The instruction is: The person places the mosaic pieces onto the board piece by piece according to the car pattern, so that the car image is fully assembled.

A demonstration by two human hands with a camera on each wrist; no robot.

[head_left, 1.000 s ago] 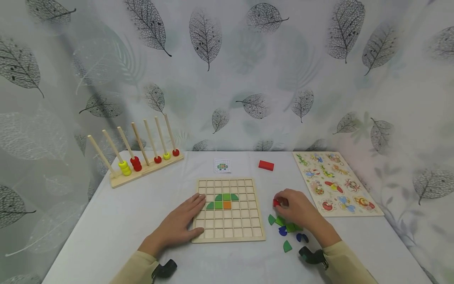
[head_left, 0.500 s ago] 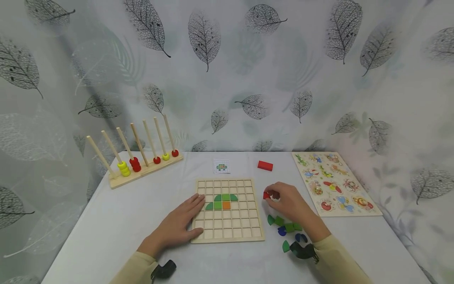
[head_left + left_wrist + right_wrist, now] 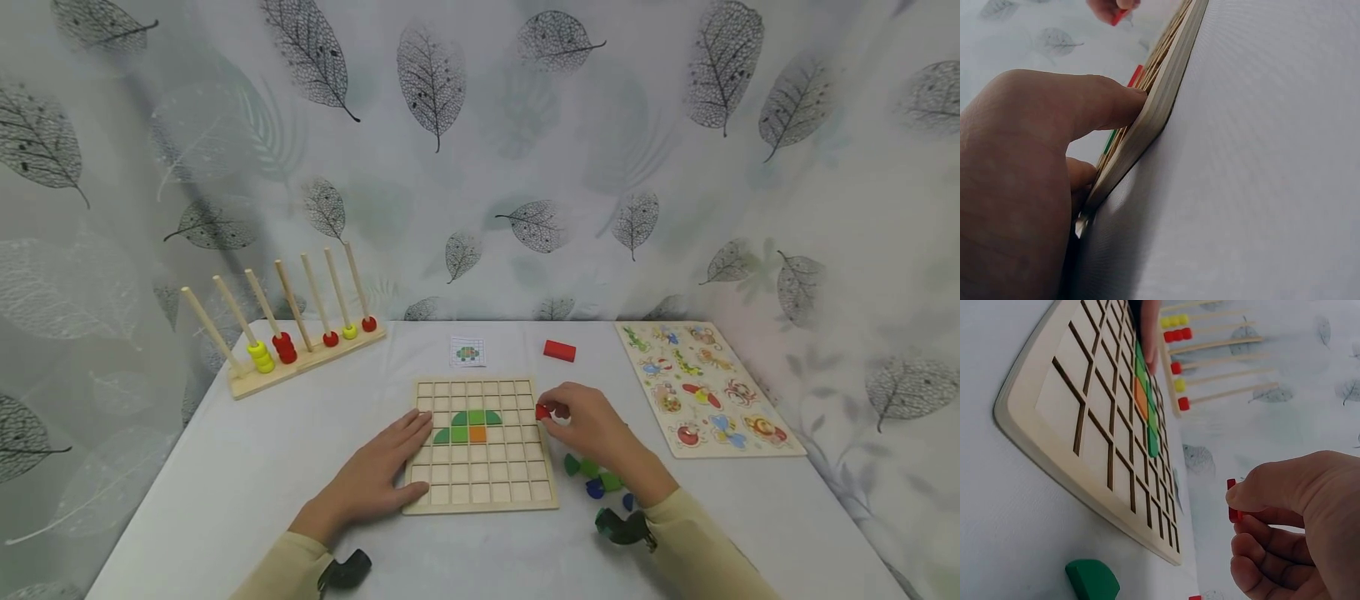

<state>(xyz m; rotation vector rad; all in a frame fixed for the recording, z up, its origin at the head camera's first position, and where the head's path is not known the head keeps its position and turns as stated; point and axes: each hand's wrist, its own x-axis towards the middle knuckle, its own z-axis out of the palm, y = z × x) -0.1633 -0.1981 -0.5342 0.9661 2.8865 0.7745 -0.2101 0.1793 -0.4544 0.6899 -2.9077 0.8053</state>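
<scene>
My right hand [image 3: 588, 423] pinches a small flat red tile [image 3: 542, 412] between thumb and fingers, just over the right edge of the wooden grid board [image 3: 480, 506]. In the right wrist view the red tile [image 3: 1232, 500] is seen edge-on, held above the board. My left hand [image 3: 384, 467] lies along the board's left edge with fingers extended. Its thumb [image 3: 1107, 103] touches the board's rim in the left wrist view. Green square tiles [image 3: 459, 434], green quarter-round tiles [image 3: 492, 417] and one orange tile [image 3: 477, 434] sit in grid cells.
Loose green tiles [image 3: 611, 482] and blue tiles [image 3: 595, 488] lie right of the board, partly under my right wrist. Behind it are a pattern card [image 3: 468, 352] and a red block [image 3: 559, 351]. A bead stand [image 3: 315, 358] stands back left, a picture puzzle [image 3: 708, 387] at right.
My right hand has moved left with the red tile, from above the loose tiles to the board's right edge. My left hand stays in place on the board.
</scene>
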